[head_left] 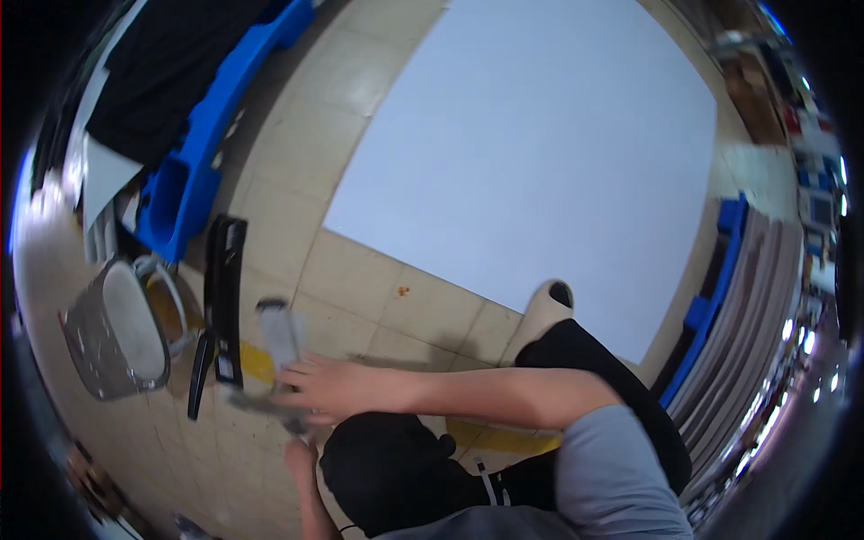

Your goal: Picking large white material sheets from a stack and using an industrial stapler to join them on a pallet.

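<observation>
Right now, your right hand [328, 387] reaches across to your left side, with its fingers at a long, pale grey, stick-shaped tool with a dark tip [283, 337]. It is too blurry to tell if you pinch that tool or just touch it. Your left hand [299, 459] is just below your right hand, closer to you, and I cannot tell if it is spread or closed. A long, thin, black tool [225, 297] is near your right hand, past it and to its left. A big, flat, white sheet [540, 162] lies past both hands, off to the right. You seem to be handling the grey tool. Next, it likely needs a good, steady grip.
</observation>
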Action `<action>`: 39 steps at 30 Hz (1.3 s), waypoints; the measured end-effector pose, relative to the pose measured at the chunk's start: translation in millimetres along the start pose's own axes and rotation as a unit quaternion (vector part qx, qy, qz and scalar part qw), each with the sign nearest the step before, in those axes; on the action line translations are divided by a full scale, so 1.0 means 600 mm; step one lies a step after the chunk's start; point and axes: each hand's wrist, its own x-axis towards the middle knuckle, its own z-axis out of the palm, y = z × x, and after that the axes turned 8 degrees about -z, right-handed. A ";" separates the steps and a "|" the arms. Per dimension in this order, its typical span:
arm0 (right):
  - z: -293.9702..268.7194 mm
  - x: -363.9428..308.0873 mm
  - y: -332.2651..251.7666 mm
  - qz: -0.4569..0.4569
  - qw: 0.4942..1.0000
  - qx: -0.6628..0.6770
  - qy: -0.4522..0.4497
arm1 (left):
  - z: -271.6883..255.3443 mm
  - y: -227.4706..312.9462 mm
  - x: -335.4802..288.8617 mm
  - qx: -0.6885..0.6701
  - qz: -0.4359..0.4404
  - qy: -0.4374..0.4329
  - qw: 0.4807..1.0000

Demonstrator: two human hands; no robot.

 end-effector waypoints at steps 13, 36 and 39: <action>0.051 -0.975 -0.126 0.475 0.201 0.426 0.743 | 0.111 0.674 0.075 -0.661 -0.104 -0.366 0.647; -0.280 -1.012 -0.100 0.202 0.461 0.203 0.840 | 0.115 1.132 -0.128 -0.319 0.420 -0.470 0.708; -0.147 -0.962 -0.237 0.278 0.551 0.220 0.755 | 0.213 0.997 -0.261 -0.017 0.446 -0.537 0.716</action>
